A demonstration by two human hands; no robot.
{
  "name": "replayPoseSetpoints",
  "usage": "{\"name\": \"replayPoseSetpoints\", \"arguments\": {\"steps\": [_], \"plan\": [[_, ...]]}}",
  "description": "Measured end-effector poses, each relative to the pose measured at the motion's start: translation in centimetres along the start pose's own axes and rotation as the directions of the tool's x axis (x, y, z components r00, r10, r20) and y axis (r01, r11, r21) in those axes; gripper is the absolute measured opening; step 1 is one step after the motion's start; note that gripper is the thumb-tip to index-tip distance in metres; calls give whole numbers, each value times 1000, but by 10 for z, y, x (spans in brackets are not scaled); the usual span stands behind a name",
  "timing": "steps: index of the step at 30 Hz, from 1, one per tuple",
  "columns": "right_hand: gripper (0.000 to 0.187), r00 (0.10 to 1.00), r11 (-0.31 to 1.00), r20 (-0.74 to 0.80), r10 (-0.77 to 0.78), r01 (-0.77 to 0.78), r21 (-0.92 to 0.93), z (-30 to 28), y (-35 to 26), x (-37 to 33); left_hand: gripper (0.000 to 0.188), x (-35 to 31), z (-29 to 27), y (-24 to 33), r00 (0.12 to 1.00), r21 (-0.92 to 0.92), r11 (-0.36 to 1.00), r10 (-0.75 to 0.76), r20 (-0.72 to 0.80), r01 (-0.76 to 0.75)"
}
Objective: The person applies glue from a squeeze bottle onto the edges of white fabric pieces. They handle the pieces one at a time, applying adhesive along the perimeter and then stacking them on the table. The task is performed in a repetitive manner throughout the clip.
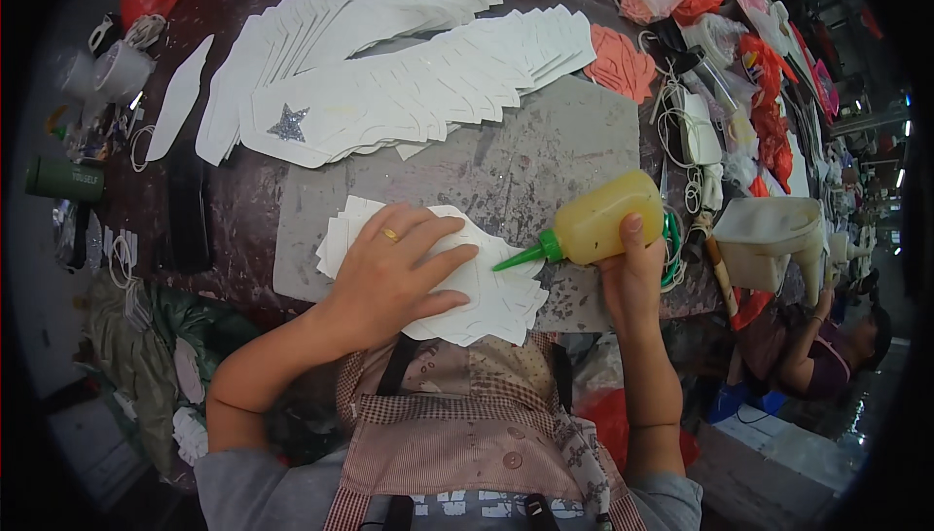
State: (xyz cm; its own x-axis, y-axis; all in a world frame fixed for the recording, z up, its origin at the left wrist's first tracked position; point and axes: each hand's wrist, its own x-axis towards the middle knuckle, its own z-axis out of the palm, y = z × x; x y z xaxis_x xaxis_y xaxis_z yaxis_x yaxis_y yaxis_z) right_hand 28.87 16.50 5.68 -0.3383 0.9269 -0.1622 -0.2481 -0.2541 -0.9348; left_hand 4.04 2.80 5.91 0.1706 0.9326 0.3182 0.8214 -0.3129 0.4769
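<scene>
My left hand (404, 263) lies with fingers spread on a small fanned stack of white cut pieces (467, 302), pressing on it at the table's near edge. My right hand (630, 268) is wrapped round a squeeze bottle (605, 215) of yellowish liquid with a green cap and a long green nozzle. The bottle is tipped to the left, its nozzle tip at the stack's upper right edge; whether it touches cannot be told. Beyond my hands, long overlapping rows of white cut pieces (409, 93) spread across the table, one bearing a glittery silver star (289, 123).
A grey stained board (545, 151) lies under the work. Coral-red cut pieces (621, 62) sit at its far right corner. On the right are cords, plastic bags and a whitish plastic container (769, 229). A dark green cylinder (63, 181) is far left. Another person (827, 351) sits at right.
</scene>
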Motion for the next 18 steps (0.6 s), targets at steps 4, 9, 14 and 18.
{"name": "replayPoseSetpoints", "arguments": {"steps": [4, 9, 14, 18], "plan": [[47, 1000, 1000, -3, -6, 6, -29, -1, 1, 2, 51, 2, -1, 1, 1000, -3, 1000, -5, 8, 5], [49, 1000, 999, 18, 17, -17, -35, -7, 0, 1, 51, 3, -1, 2, 1000, -4, 1000, -1, 3, 1], [52, 1000, 997, 17, 25, -23, -71, -13, -5, -8, 52, 2, 2, 2, 1000, 2, 1000, 1, 7, -1], [55, 1000, 994, 16, 23, -22, -107, -23, -8, -17, 51, 2, 1, 2, 1000, 4, 1000, -5, 7, 5]]}}
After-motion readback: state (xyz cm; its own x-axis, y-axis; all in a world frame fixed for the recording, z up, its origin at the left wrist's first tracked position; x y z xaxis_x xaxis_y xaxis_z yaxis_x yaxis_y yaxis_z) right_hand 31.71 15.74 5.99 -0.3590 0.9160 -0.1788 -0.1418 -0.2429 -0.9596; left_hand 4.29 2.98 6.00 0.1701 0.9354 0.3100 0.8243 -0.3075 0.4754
